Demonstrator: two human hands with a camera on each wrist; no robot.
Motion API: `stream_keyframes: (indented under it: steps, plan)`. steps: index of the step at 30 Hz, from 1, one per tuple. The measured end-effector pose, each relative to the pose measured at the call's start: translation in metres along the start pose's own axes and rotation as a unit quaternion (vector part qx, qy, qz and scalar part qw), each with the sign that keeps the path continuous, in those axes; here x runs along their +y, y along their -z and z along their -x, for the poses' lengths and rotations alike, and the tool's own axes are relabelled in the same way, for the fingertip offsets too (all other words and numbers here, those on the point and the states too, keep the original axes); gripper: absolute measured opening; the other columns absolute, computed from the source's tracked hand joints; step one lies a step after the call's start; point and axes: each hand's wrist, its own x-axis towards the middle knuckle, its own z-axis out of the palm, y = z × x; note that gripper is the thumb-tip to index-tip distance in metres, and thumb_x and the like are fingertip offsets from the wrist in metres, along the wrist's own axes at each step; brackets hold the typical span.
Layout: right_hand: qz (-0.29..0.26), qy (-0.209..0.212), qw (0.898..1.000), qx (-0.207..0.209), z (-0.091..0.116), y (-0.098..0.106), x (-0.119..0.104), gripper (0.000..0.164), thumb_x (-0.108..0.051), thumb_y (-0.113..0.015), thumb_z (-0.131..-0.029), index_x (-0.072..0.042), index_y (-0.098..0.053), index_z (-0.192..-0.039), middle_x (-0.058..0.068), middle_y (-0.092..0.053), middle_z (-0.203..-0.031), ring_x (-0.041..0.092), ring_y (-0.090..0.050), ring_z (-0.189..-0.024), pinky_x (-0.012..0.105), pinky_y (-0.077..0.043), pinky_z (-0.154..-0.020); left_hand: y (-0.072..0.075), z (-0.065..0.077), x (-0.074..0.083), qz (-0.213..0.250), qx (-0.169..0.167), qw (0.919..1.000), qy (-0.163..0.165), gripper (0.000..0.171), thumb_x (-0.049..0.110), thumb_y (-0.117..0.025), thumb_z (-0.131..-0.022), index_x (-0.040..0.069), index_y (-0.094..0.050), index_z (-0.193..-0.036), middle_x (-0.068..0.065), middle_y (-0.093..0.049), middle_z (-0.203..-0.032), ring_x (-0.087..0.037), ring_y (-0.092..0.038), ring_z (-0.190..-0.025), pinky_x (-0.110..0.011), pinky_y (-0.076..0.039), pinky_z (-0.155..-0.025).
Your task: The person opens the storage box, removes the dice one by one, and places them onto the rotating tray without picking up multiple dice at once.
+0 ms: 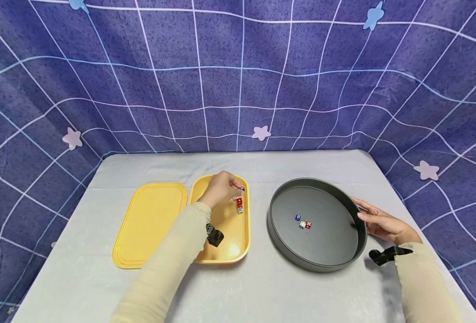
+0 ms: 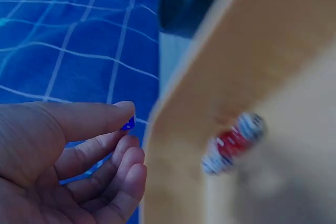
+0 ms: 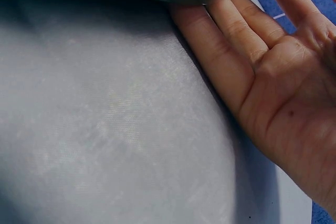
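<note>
Thumb and fingertips of my left hand (image 1: 220, 186) pinch a small blue die (image 2: 129, 124) over the far right part of a yellow tray (image 1: 244, 244). Just below it, a red die (image 1: 239, 202) and a white die (image 1: 240, 210) stand in a short row in the tray, blurred in the left wrist view. My right hand (image 1: 383, 224) holds the right side of a round dark grey pan (image 1: 320, 268), its thumb at the rim and fingers along the outside. Inside the pan lie a blue die (image 1: 297, 217), a white die (image 1: 302, 224) and a red die (image 1: 308, 224).
A flat yellow lid (image 1: 151, 220) lies left of the tray. The white cloth-covered table (image 1: 258, 291) extends in front of tray and pan. A blue-purple curtain (image 1: 238, 89) with a grid and stars hangs behind and at both sides.
</note>
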Motion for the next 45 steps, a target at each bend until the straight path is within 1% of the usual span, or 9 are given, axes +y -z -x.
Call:
stream_keyframes:
  steps: [4,8,11,15,22,27,35,40,45]
  plan:
    - [-0.005,0.001,1.0,-0.001,0.0,0.0,0.0,0.056,0.002,-0.024,-0.102,-0.029,-0.032,-0.149,-0.006,-0.05,-0.141,0.015,-0.056,-0.118,0.035,-0.048,-0.095,-0.002,0.0,0.02,0.013,-0.003,0.9999,-0.005,0.011,0.015,-0.079,-0.077,0.008,-0.073,-0.083,-0.001,-0.068,-0.077,-0.015,-0.059,-0.071,-0.027,-0.048,-0.066]
    - [-0.004,-0.001,1.0,0.003,0.001,-0.001,0.0,0.056,0.002,-0.024,-0.102,-0.029,-0.032,-0.148,-0.008,-0.05,-0.141,0.014,-0.055,-0.118,0.035,-0.048,-0.095,-0.01,-0.002,0.036,0.019,-0.011,0.9997,-0.012,0.012,0.016,-0.079,-0.077,0.009,-0.074,-0.084,0.0,-0.069,-0.079,-0.015,-0.06,-0.076,-0.028,-0.048,-0.071]
    - [-0.002,-0.002,1.0,0.006,0.001,-0.001,0.0,0.057,0.002,-0.023,-0.102,-0.029,-0.031,-0.149,-0.008,-0.049,-0.141,0.014,-0.055,-0.119,0.035,-0.048,-0.095,-0.018,-0.002,0.046,0.02,-0.014,0.9993,-0.026,0.011,0.016,-0.08,-0.077,0.01,-0.074,-0.084,0.002,-0.069,-0.078,-0.015,-0.06,-0.077,-0.028,-0.047,-0.073]
    - [-0.006,-0.004,1.0,0.003,0.001,-0.002,-0.001,0.057,0.002,-0.022,-0.102,-0.029,-0.031,-0.149,-0.008,-0.049,-0.142,0.014,-0.055,-0.119,0.035,-0.048,-0.096,-0.03,-0.001,0.058,0.03,-0.016,0.9981,-0.051,0.009,0.015,-0.079,-0.078,0.011,-0.074,-0.084,0.002,-0.069,-0.077,-0.011,-0.06,-0.072,-0.024,-0.047,-0.069]
    - [0.003,-0.002,1.0,0.0,0.0,0.0,-0.001,0.057,0.002,-0.024,-0.102,-0.028,-0.029,-0.15,-0.008,-0.048,-0.142,0.015,-0.055,-0.119,0.035,-0.048,-0.095,-0.058,0.003,0.074,0.05,-0.015,0.9961,-0.071,0.009,0.015,-0.079,-0.077,0.011,-0.073,-0.082,0.005,-0.067,-0.073,-0.006,-0.057,-0.066,-0.019,-0.045,-0.066]
    - [0.007,-0.003,1.0,0.008,0.001,-0.001,-0.001,0.056,0.001,-0.025,-0.102,-0.029,-0.03,-0.149,-0.009,-0.049,-0.141,0.014,-0.055,-0.118,0.034,-0.048,-0.094,-0.083,0.006,0.078,0.058,-0.024,0.9948,-0.081,0.009,0.014,-0.079,-0.077,0.012,-0.072,-0.081,0.008,-0.065,-0.07,-0.004,-0.056,-0.063,-0.017,-0.044,-0.064]
    - [-0.003,-0.002,1.0,0.011,0.001,-0.003,-0.001,0.056,0.002,-0.026,-0.102,-0.03,-0.034,-0.147,-0.009,-0.05,-0.14,0.014,-0.056,-0.116,0.034,-0.049,-0.094,-0.118,0.009,0.072,0.049,-0.042,0.9921,-0.107,0.008,0.01,-0.079,-0.077,0.009,-0.071,-0.081,0.007,-0.064,-0.068,0.0,-0.054,-0.061,-0.013,-0.044,-0.06]
    - [0.002,-0.006,1.0,0.022,0.001,-0.003,-0.001,0.056,0.001,-0.027,-0.102,-0.033,-0.037,-0.145,-0.01,-0.052,-0.138,0.013,-0.058,-0.113,0.033,-0.05,-0.092,-0.129,0.011,0.069,0.028,-0.047,0.9925,-0.109,0.009,0.009,-0.08,-0.076,0.009,-0.071,-0.08,0.007,-0.063,-0.067,0.0,-0.052,-0.06,-0.012,-0.043,-0.06]
    - [0.003,-0.009,1.0,0.023,0.001,-0.003,-0.001,0.055,0.001,-0.027,-0.102,-0.033,-0.036,-0.146,-0.009,-0.051,-0.138,0.013,-0.058,-0.114,0.034,-0.05,-0.093,-0.134,0.011,0.067,-0.002,-0.048,0.9926,-0.112,0.009,0.009,-0.08,-0.076,0.01,-0.072,-0.079,0.009,-0.062,-0.066,0.001,-0.051,-0.059,-0.012,-0.042,-0.061]
